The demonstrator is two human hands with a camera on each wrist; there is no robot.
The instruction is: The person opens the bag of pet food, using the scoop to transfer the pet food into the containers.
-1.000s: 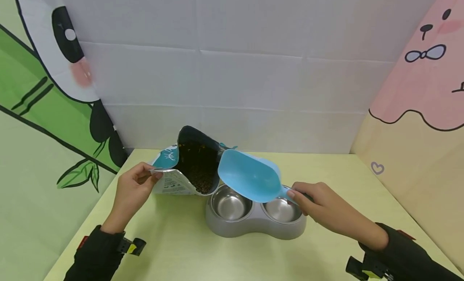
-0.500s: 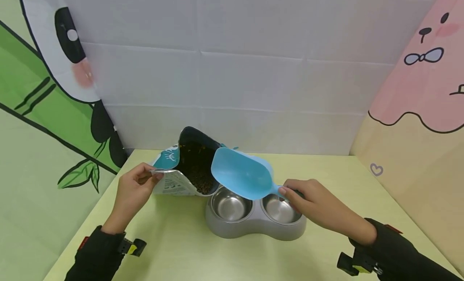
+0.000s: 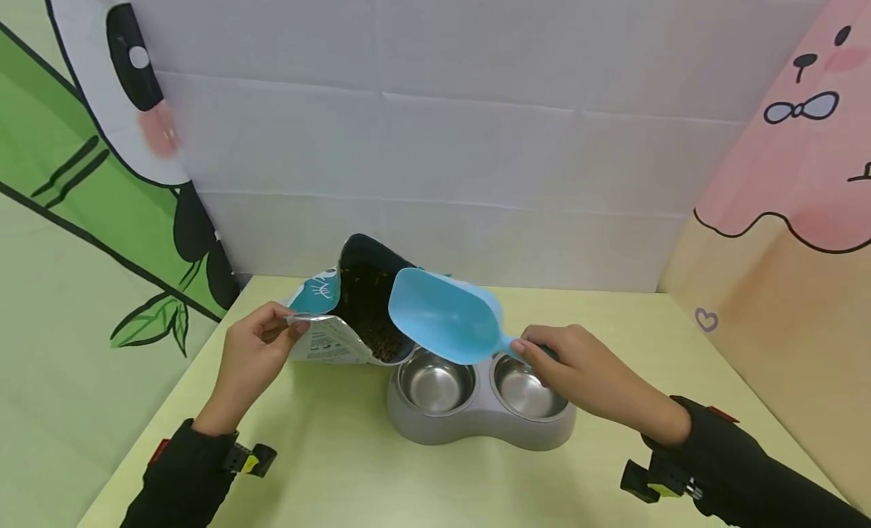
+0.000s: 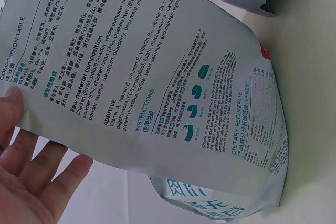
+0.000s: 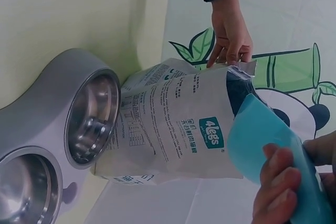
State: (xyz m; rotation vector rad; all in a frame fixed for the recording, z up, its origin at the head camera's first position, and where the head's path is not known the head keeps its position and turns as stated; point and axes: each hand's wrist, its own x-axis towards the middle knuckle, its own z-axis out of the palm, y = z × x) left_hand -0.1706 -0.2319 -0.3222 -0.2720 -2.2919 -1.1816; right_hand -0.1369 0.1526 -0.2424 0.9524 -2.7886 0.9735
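My left hand (image 3: 261, 354) pinches the near left edge of an open pet food bag (image 3: 327, 343), white and teal with a dark lining. Brown kibble (image 3: 384, 337) shows inside its mouth. My right hand (image 3: 571, 361) grips the handle of a light blue scoop (image 3: 445, 316), whose tip is at the bag's right rim. No kibble is visible in the scoop. Below the scoop stands a grey double pet bowl (image 3: 476, 426) with two bare steel bowls. The left wrist view shows the bag's printed side (image 4: 157, 87); in the right wrist view, the fingers (image 5: 281, 182) wrap the scoop.
A pale yellow table (image 3: 340, 467) carries everything. Behind it rises a white sheet wall (image 3: 476, 150). Cartoon-printed panels flank the table, green on the left (image 3: 68, 309) and pink and beige on the right (image 3: 782, 172).
My right hand has moved left and slightly up, bringing the scoop from over the double bowl to the bag's mouth. The left hand keeps its hold on the bag edge.
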